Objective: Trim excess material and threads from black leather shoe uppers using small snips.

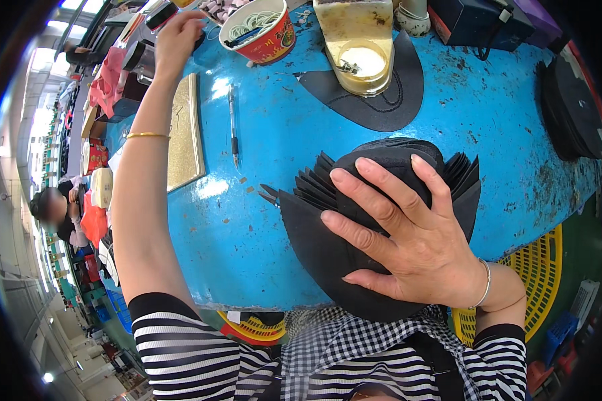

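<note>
Two hands work apart: your right hand [408, 234] presses flat, fingers spread, on a fanned stack of black curved cut pieces [354, 227] at the blue worktable's [488, 113] near edge. Your left hand [178, 37] reaches to the far left corner; its grip cannot be made out.

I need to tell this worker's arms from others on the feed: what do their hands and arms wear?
Both arms are bare from short sleeves with black and white stripes. The left hand has no glove; a thin gold bangle circles that forearm. The right hand is also ungloved, with a slim silvery bracelet at the wrist.
</note>
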{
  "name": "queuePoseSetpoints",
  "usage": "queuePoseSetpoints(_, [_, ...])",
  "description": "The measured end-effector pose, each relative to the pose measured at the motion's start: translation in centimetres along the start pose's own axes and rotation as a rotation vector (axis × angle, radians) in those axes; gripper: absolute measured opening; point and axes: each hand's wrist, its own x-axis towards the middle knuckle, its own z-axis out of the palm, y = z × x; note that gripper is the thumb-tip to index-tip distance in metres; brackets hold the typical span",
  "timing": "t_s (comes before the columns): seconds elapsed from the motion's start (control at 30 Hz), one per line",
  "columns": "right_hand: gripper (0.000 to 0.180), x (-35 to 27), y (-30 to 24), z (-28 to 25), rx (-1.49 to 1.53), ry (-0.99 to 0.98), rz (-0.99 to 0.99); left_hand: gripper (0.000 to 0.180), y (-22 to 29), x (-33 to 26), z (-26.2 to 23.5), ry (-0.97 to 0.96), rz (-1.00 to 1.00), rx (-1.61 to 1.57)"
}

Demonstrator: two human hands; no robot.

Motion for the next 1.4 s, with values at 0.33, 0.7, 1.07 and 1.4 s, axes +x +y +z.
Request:
queuePoseSetpoints(0.33, [0.071,0.0,0.0,0.0,0.022,0.01,0.0,0.03,3.9,2.1,7.0,-0.338,0.129,0.838])
queuePoseSetpoints(0.7, [0.07,-0.1,0.0,0.2,0.012,0.037,-0.021,0.027,1.0,3.6,1.9,-0.232,-0.026,-0.029])
queuePoseSetpoints(1.07, [0.062,-0.8,0.1,0.0,-0.009,0.133,-0.038,0.035,18.4,-4.8,0.5,-0.465,0.206,-0.229])
queuePoseSetpoints(1.4, [0.058,-2.4,-0.9,-3.8,0.456,0.658,-0.025,0.025,31.0,-19.4,-1.4,-0.673,0.27,-0.493])
